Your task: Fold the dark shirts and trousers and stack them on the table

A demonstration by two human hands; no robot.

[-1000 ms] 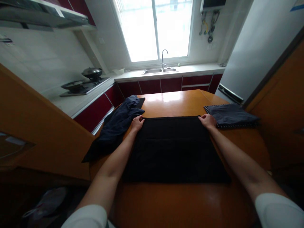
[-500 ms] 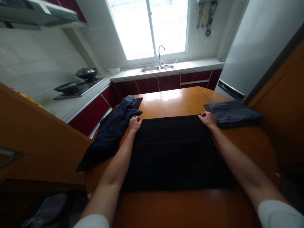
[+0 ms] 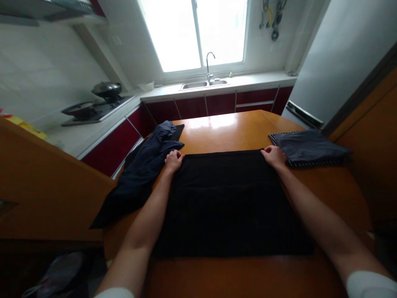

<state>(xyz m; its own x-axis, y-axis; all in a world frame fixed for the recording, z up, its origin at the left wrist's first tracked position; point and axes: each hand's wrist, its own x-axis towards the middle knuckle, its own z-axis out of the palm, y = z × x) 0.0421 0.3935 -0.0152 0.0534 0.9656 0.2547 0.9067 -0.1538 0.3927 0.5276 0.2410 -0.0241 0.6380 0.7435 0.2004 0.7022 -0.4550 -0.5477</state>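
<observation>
A black cloth (image 3: 232,203), folded into a broad flat rectangle, lies on the wooden table (image 3: 223,132). Its far left corner is pinched by my left hand (image 3: 174,160), thumb and fingers closed. At the far right corner my right hand (image 3: 274,156) grips the same edge in a similar pinch. Both forearms reach along the sides of the cloth. Whether the cloth is a garment, I cannot tell. Left of my left hand is a rumpled heap of dark blue clothes (image 3: 141,165). Close beyond my right hand sits a folded grey cloth (image 3: 310,145) with a striped edge.
A steel sink with a tap (image 3: 208,68) is set in the white counter under the window. On the left, a wok (image 3: 107,89) and a pan (image 3: 79,109) stand on the stove. A fridge (image 3: 344,54) rises at the right, beside a wooden panel.
My view has tilted down slightly. Both hands keep hold of the far corners, and the black cloth lies flat as before.
</observation>
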